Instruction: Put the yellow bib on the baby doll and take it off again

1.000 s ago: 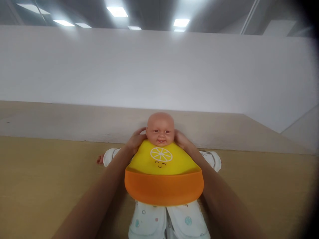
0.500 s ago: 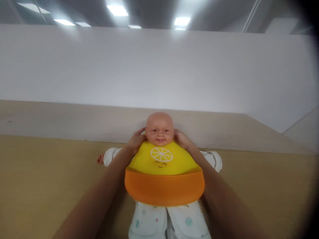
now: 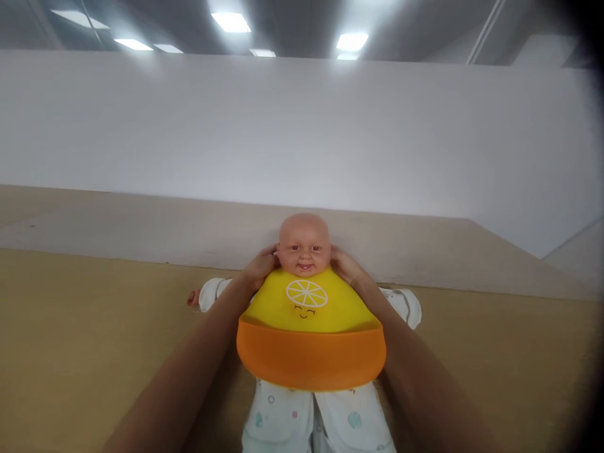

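Observation:
A baby doll [image 3: 304, 236] in white patterned clothes lies on its back, head away from me. Over its chest is a yellow bib [image 3: 264, 308] with a white citrus slice, a smiling print and an orange catch pocket [image 3: 311, 360]. My left hand [image 3: 261, 265] is closed at the bib's upper edge on the left of the doll's neck. On the other side, my right hand [image 3: 346, 265] is closed round the bib's neck edge. The fingertips of both hands and the bib's strap ends are hidden behind the neck.
The doll rests on a tan surface [image 3: 94, 327]. Beyond its head runs a pale grey strip [image 3: 189, 233], then a white wall [image 3: 292, 138]. The doll's sleeves [image 3: 406, 307] stick out on both sides, beyond my forearms. Ceiling lights [image 3: 231, 22] shine above.
The view has shifted slightly. Both hands stay at the doll's neck, and the bib keeps its place on the chest.

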A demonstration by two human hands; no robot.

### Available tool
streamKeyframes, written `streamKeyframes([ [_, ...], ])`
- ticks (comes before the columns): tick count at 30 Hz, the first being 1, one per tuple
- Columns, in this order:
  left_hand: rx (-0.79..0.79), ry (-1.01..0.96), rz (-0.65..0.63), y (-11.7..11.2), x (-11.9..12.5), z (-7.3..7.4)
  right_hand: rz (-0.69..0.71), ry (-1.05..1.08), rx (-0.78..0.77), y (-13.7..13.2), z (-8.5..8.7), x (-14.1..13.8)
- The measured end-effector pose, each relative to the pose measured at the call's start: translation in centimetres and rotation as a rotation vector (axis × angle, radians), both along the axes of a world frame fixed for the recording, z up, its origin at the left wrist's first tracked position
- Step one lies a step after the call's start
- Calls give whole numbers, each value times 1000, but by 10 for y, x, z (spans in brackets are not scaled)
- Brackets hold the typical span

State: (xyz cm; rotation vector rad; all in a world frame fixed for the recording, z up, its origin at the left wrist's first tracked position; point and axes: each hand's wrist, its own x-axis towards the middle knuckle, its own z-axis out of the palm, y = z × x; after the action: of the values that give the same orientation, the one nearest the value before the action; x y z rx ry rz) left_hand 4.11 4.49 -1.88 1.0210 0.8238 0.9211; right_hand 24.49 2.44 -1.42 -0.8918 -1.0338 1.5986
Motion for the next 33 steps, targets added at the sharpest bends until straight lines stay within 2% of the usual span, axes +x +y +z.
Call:
streamKeyframes([
  [3, -27, -30, -10, 1, 3, 3, 147, 83, 37, 2, 1, 0],
  [5, -52, -49, -3, -1, 4, 6, 191, 122, 26, 3, 1, 0],
  [8, -59, -81, 3, -2, 5, 8, 197, 161, 25, 2, 2, -1],
  [13, 24, -120, 36, 2, 2, 1, 207, 141, 63, 2, 3, 0],
  [17, 88, -162, 76, 4, -1, 3, 228, 140, 109, 6, -3, 2],
  [24, 84, -218, 212, 4, -5, 7, 208, 97, 116, 14, -9, 2],
  [30, 136, -228, 90, -3, -2, 15, 242, 86, 84, 15, -10, 1],
  [33, 134, -201, 125, -4, 0, 17, 259, 92, 76, 16, -14, 2],
])
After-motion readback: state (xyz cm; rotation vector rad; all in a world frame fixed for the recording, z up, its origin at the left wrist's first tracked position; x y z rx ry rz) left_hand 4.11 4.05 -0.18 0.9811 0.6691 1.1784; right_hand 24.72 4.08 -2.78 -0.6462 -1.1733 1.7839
